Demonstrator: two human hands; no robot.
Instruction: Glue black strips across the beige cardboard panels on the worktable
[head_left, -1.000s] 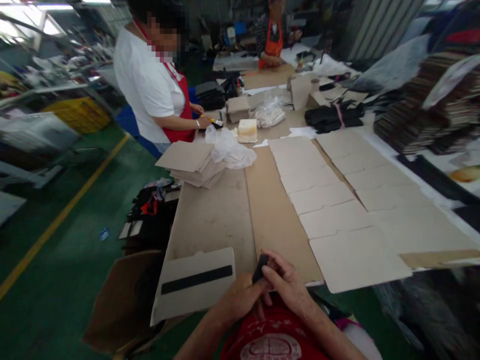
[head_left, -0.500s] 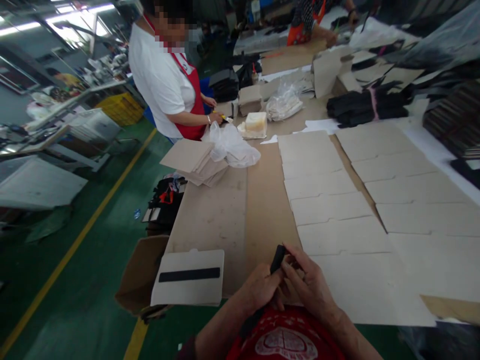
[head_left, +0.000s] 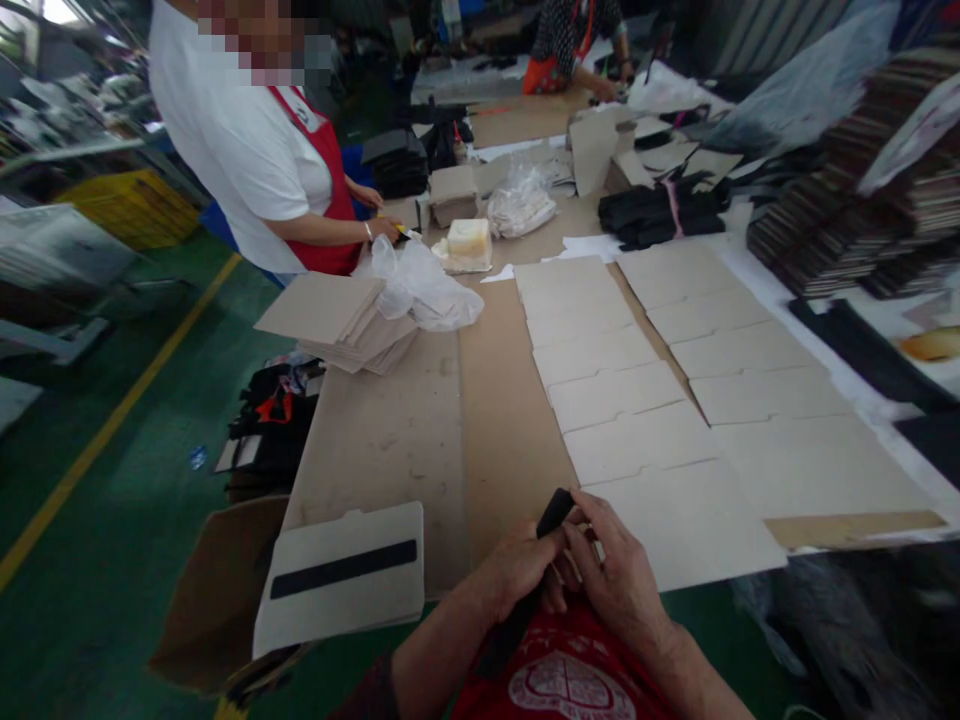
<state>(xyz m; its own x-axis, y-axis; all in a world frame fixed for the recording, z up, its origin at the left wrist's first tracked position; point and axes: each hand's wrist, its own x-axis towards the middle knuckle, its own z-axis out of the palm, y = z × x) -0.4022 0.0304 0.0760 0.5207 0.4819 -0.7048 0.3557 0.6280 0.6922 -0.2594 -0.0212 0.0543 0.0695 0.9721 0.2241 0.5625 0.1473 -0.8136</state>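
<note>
My left hand is closed around a black strip in front of my red apron. One end of the strip sticks up above the fist, and a dark length hangs below it across the apron. My right hand is closed against the same strip, with fingertips at its upper end; the fingers partly hide what they pinch. To the left, a pale cardboard panel with a black strip across it lies at the table's corner. Rows of overlapping pale cardboard panels lie to the right.
A person in a red apron stands at the table's left side, another person at the far end. Stacked cardboard, a plastic bag and a yellowish block sit on the table. A cardboard box stands below its left edge.
My view has turned to the right, so the table and the co-worker shift left. Both hands keep their hold on the black strip, and more of its lower length shows below my left hand.
</note>
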